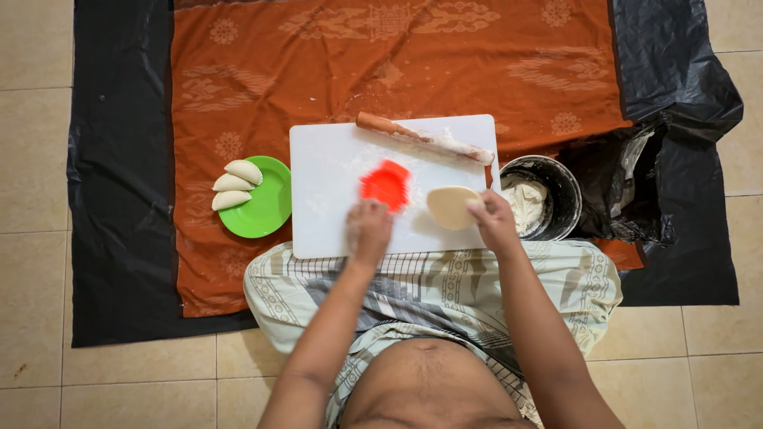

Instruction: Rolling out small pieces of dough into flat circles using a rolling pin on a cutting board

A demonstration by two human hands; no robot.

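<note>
Seated person at a white cutting board [334, 175]. The right hand [493, 218] pinches a flat round of dough [450, 206] at the board's right edge; the left hand [368, 230], loosely closed and holding nothing visible, lies just near of a red mould [386, 184]. Far edge: rolling pin [421, 137]. Right: flour bowl [556, 191]. Left: green plate [266, 210] with three dumplings [234, 184].

Beige floor tiles [32, 278] with thin grout lines lie under a black plastic sheet [119, 199] and an orange patterned cloth [318, 71].
</note>
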